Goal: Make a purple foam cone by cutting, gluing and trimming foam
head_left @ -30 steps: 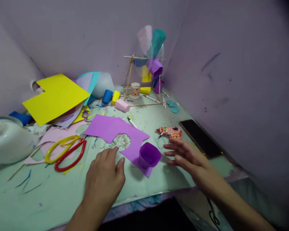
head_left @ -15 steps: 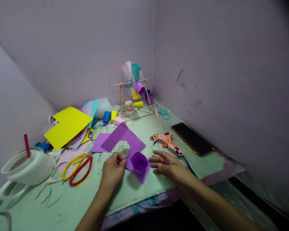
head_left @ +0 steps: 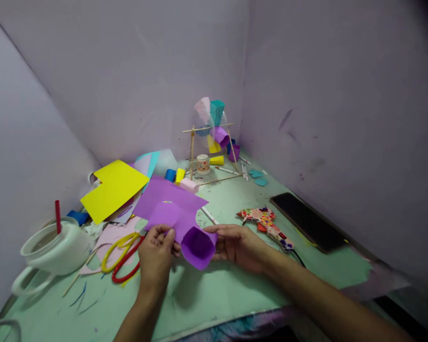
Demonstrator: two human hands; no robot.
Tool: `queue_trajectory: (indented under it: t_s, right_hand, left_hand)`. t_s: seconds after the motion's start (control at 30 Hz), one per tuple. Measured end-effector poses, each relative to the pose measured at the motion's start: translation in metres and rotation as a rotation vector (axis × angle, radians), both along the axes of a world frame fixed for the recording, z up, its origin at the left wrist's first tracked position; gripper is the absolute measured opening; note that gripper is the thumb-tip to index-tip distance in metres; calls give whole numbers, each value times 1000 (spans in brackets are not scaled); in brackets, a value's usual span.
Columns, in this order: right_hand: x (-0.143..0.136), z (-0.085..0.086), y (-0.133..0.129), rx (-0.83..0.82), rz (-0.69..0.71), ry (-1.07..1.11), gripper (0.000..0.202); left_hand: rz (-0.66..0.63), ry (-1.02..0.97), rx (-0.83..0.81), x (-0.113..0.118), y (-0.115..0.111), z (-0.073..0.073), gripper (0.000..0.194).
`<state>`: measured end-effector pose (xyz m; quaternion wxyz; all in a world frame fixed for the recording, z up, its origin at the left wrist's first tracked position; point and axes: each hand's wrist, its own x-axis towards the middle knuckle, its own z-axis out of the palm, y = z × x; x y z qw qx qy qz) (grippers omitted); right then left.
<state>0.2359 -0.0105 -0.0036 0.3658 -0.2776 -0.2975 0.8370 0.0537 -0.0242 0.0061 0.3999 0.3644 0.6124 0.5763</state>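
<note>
My left hand (head_left: 157,249) pinches the near edge of a purple paper sheet (head_left: 169,197), which has a curved cut-out on its right side. A small purple paper cup (head_left: 199,247) is against the sheet's near end, tilted with its mouth towards me. Whether the cup is stuck to the sheet I cannot tell. Around the cup's right side curve the fingers of my right hand (head_left: 240,244), thumb on top, some fingertips hidden behind it. Beyond stands a stick frame (head_left: 191,152) bearing a wheel with coloured paper cups (head_left: 217,113).
To the right lie a flowered glue gun (head_left: 266,221) and a black phone (head_left: 306,222). Red-and-yellow-handled scissors (head_left: 126,270) and a white teapot-like pot (head_left: 64,247) are at left. Yellow paper (head_left: 114,190) tops a pile of scraps; a printed paper cup (head_left: 203,164) stands by the frame.
The purple sheet and cup have been raised and tipped towards me. My right hand has moved from beside the cup onto its side. The view has shifted slightly left.
</note>
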Motion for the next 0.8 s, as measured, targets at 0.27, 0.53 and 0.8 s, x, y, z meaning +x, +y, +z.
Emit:
queue_trajectory:
  t_s: [0.27, 0.53, 0.8]
  right_hand:
    - [-16, -10, 15, 39, -27, -19, 28]
    - [-22, -11, 17, -12, -70, -42, 44]
    - [-28, -15, 12, 53, -83, -80, 34]
  left_hand:
    - [37, -115, -75, -7, 16, 0, 33]
    - [1, -108, -74, -13, 13, -3, 32]
    - [-9, -120, -92, -16, 12, -2, 34]
